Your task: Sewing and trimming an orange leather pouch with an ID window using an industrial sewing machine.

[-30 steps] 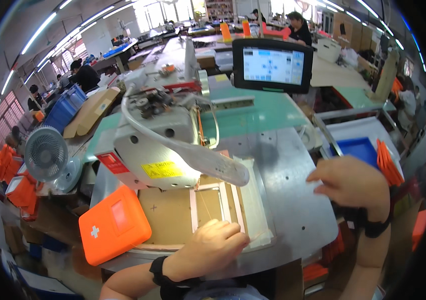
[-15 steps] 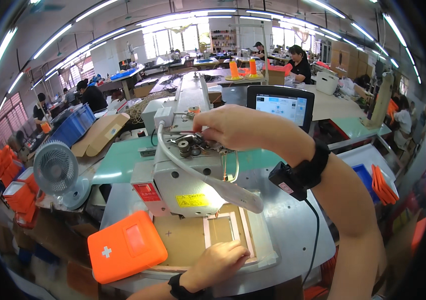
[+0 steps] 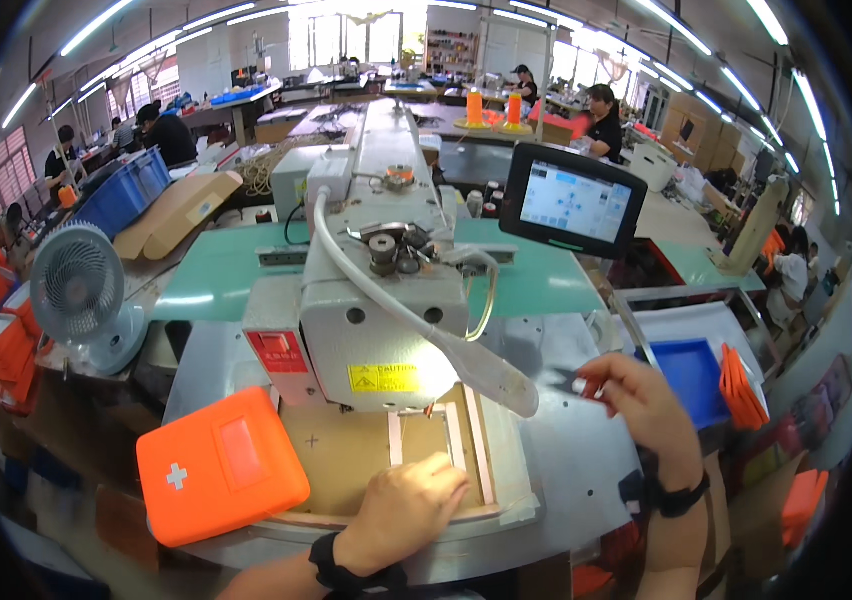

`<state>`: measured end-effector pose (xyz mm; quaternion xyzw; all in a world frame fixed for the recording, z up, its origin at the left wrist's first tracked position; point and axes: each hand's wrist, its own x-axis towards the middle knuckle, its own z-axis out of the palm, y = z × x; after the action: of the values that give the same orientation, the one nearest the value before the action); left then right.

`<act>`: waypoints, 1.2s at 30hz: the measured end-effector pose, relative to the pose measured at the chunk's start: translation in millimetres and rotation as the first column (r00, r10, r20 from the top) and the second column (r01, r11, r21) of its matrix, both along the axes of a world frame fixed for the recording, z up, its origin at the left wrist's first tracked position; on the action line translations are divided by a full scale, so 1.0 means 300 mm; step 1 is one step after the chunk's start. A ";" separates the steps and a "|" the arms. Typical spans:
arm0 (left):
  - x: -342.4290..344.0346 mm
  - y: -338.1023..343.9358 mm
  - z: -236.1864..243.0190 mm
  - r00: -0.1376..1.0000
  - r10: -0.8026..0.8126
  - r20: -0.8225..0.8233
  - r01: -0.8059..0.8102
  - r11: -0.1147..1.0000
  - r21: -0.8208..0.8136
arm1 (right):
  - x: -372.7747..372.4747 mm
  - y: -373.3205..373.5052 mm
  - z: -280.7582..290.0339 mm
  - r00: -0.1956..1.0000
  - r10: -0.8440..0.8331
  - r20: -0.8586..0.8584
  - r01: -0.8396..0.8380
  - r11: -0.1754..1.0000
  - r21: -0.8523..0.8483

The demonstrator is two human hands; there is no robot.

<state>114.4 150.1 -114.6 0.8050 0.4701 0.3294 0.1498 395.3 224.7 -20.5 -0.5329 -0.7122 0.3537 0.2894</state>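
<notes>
While our right hand is grasping snips toward the metal table's right edge, we are resting our left hand, its hold unclear, over the brown template's front edge, ideally steadying it.

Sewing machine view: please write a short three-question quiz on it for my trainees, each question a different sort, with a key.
1. Multiple choice: what pale shape marks the orange case?
a) a star
b) a cross
c) a circle
2. True or false: the fan stands to the left of the sewing machine.
3. Short answer: which hand holds the small tool?

Key: 1 b; 2 true; 3 the right hand.
</notes>
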 end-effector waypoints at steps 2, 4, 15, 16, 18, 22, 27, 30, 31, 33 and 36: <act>-0.001 0.020 0.010 0.999 0.037 0.033 -0.036 0.999 -0.014 | -0.043 -0.054 -0.091 0.996 0.086 0.034 -0.086 0.996 -0.008; -0.006 0.019 0.009 0.995 0.085 0.045 -0.084 0.996 -0.027 | -0.101 -0.099 -0.151 0.972 0.155 0.175 -0.163 0.986 0.035; -0.005 0.023 0.021 0.985 0.163 0.056 -0.159 0.985 -0.059 | -0.218 -0.134 -0.211 0.862 0.169 0.479 -0.308 0.923 0.230; -0.005 0.021 0.022 0.985 0.166 0.051 -0.163 0.985 -0.057 | -0.228 -0.133 -0.215 0.865 0.169 0.473 -0.313 0.917 0.245; -0.002 0.025 0.017 0.985 0.165 0.046 -0.162 0.985 -0.062 | -0.244 -0.130 -0.230 0.870 0.166 0.465 -0.318 0.909 0.270; -0.007 0.032 0.017 0.974 0.218 0.061 -0.211 0.973 -0.098 | -0.238 -0.086 -0.272 0.862 0.104 0.496 -0.293 0.901 0.320; -0.070 0.083 -0.045 0.918 0.372 0.136 -0.363 0.928 -0.088 | -0.215 0.119 -0.341 0.976 0.153 -0.156 -0.100 0.949 0.300; -0.100 0.105 -0.091 0.839 0.467 0.280 -0.446 0.884 -0.138 | -0.228 0.217 -0.363 0.591 -0.135 -0.795 -0.421 0.790 -0.447; -0.104 0.110 -0.100 0.810 0.504 0.301 -0.477 0.864 -0.163 | -0.254 0.228 -0.378 0.512 -0.135 -0.848 -0.507 0.750 -0.425; -0.101 0.130 -0.114 0.752 0.561 0.347 -0.519 0.827 -0.214 | -0.338 0.228 -0.399 0.345 -0.161 -0.925 -0.648 0.672 -0.359; -0.111 0.142 -0.141 0.694 0.601 0.397 -0.528 0.799 -0.287 | -0.480 0.234 -0.408 0.556 -0.212 -0.804 -0.466 0.721 -0.512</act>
<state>81.2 192.8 -157.0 0.5027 0.6677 0.5071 0.2103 251.5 294.8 -142.8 -0.3127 -0.3506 0.8144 0.3407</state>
